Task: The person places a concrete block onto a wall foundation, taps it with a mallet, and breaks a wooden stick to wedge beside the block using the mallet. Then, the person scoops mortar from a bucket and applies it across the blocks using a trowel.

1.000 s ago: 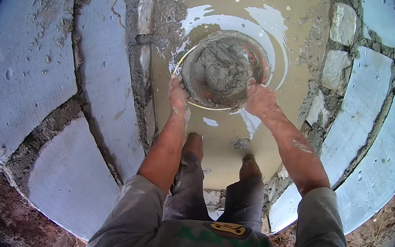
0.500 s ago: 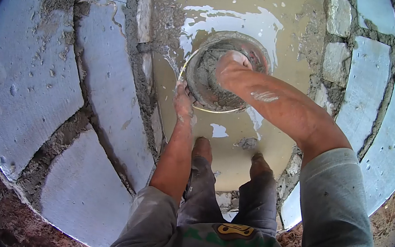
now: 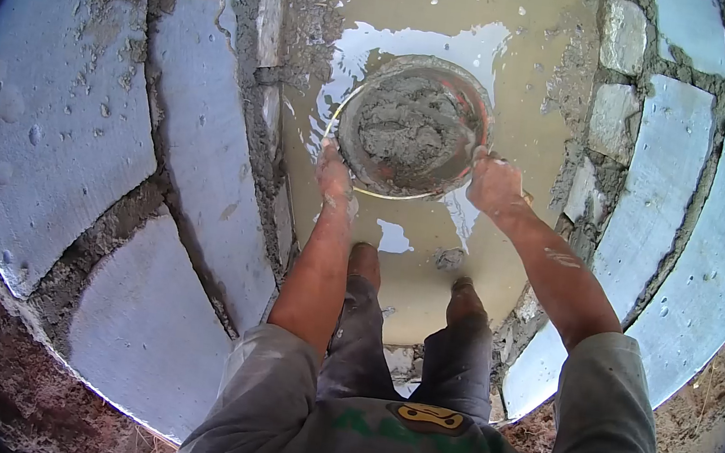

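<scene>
A round basin [image 3: 348, 139] coated in mortar is between my hands, above or on muddy water. Grey wet mortar [image 3: 411, 124] lies heaped inside it, and a thin yellowish handle runs round its near left edge. My left hand [image 3: 334, 173] is closed on the left rim. At the right rim my right hand [image 3: 495, 185] is closed too, with its thumb along the edge. Whether the basin touches the bottom under the water cannot be made out.
Brown water [image 3: 426, 302] surrounds my lower legs. Block walls with mortar joints flank it, with pale blocks at the left [image 3: 212, 126] and right [image 3: 658, 181]. A small grey lump [image 3: 448, 258] shows in the water near my legs. Reddish soil [image 3: 27, 376] lies outside.
My right hand was at the right rim, reached into the mortar half a second ago, and is back at the right rim. The mortar heap has changed shape. My left hand has stayed on the rim.
</scene>
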Demonstrator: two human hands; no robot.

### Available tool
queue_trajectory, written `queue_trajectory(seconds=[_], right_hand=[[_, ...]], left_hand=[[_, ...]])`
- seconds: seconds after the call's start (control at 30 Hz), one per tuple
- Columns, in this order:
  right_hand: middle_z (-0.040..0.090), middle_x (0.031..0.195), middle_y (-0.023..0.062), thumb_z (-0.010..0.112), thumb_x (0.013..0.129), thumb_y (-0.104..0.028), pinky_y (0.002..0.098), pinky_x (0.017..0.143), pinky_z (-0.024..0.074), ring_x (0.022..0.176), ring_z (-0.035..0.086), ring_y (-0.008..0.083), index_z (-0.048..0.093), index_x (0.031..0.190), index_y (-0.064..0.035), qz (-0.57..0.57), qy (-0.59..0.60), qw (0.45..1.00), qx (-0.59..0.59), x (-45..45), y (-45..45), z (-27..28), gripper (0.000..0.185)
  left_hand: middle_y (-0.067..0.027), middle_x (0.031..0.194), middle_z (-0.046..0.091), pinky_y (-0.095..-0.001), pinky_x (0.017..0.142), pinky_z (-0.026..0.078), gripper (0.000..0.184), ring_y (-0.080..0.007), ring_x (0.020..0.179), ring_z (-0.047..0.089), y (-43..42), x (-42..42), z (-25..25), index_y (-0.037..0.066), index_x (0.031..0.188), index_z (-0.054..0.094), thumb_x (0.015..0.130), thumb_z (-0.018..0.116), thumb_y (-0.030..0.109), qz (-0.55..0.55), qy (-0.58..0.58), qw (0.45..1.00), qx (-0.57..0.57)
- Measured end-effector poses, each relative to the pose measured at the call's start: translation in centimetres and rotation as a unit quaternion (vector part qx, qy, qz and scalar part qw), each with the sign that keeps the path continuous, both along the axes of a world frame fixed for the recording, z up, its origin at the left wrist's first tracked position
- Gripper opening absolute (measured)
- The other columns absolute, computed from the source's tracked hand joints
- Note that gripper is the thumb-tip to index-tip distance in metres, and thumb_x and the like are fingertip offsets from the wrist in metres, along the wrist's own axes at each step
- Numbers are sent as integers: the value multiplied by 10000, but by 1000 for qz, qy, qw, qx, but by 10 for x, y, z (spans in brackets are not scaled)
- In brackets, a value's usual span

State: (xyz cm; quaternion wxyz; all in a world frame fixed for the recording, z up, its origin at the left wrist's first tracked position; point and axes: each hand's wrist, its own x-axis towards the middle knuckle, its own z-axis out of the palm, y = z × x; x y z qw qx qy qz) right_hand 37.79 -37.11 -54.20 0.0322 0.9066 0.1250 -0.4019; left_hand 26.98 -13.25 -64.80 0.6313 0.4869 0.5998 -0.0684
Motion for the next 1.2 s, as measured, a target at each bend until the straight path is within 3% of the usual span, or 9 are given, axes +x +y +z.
queue_trajectory(seconds=[0.13, 0.37, 0.6, 0.77, 0.8, 0.9, 1.0, 1.1, 1.2], right_hand=[[645, 1055, 162, 587, 762, -223, 399, 867, 505, 1008, 625, 322, 617, 1041, -52, -133, 73, 986, -63, 5, -9, -47, 329], [654, 1000, 189, 591, 722, -167, 415, 849, 507, 955, 632, 350, 652, 974, -47, -102, 131, 986, 6, -23, -18, -80, 286], [661, 966, 197, 578, 730, -161, 402, 822, 521, 950, 640, 328, 667, 942, -40, -11, 169, 985, 9, -26, -15, -68, 259], [661, 979, 189, 566, 732, -139, 393, 832, 517, 972, 636, 319, 692, 940, -52, 64, 178, 980, 67, -41, 42, -107, 258], [658, 997, 174, 570, 726, -126, 378, 843, 512, 983, 629, 318, 705, 937, -56, 265, 158, 944, 119, -41, 37, -105, 261], [646, 1026, 171, 567, 724, -129, 368, 858, 504, 998, 616, 321, 704, 953, -51, 324, 202, 920, 89, -41, 43, -84, 278], [644, 1026, 179, 569, 721, -150, 377, 849, 500, 1002, 616, 301, 713, 888, -43, 115, 145, 977, 107, -66, 38, -74, 246], [637, 1023, 199, 550, 731, -160, 368, 841, 494, 996, 619, 288, 708, 855, -21, 158, 242, 951, 113, -55, 42, -88, 244], [650, 940, 211, 562, 711, -184, 362, 819, 495, 935, 633, 285, 691, 859, 7, -97, 221, 966, 88, -58, 56, -91, 273]], left_hand=[[-139, 1136, 595, -340, 896, 428, 560, -229, 1014, 564, -3, 11, 27, -21, 1211, 549, 979, 344, 445, 9, 23, 1000, -19], [-111, 1107, 594, -324, 776, 475, 545, -216, 941, 579, -17, 8, 26, 3, 1235, 531, 974, 367, 452, 10, 18, 1000, -16], [-73, 1018, 601, -295, 627, 471, 527, -154, 831, 569, -22, 19, 41, 32, 1203, 555, 967, 377, 468, 61, 5, 998, -29], [-33, 1025, 544, -357, 703, 461, 540, -169, 873, 538, -20, 20, 47, 91, 1220, 531, 923, 409, 525, 18, 19, 999, -20], [-36, 1039, 533, -363, 715, 462, 550, -176, 889, 531, -17, 22, 50, 88, 1231, 525, 920, 414, 528, 11, 33, 999, -7], [-41, 1065, 510, -370, 741, 456, 552, -190, 941, 515, -18, 16, 43, 96, 1249, 520, 916, 427, 526, 35, -3, 999, -25], [-25, 1041, 499, -368, 737, 453, 544, -183, 939, 509, -28, 14, 43, 103, 1256, 517, 913, 439, 519, 58, -27, 997, -40], [-19, 1020, 489, -370, 741, 450, 541, -183, 948, 510, -36, 11, 47, 102, 1266, 504, 916, 442, 510, 58, -38, 997, -44], [-96, 1275, 508, -399, 873, 451, 515, -245, 1125, 512, -34, 15, 55, 56, 1291, 479, 959, 427, 445, 72, -36, 995, -52]])
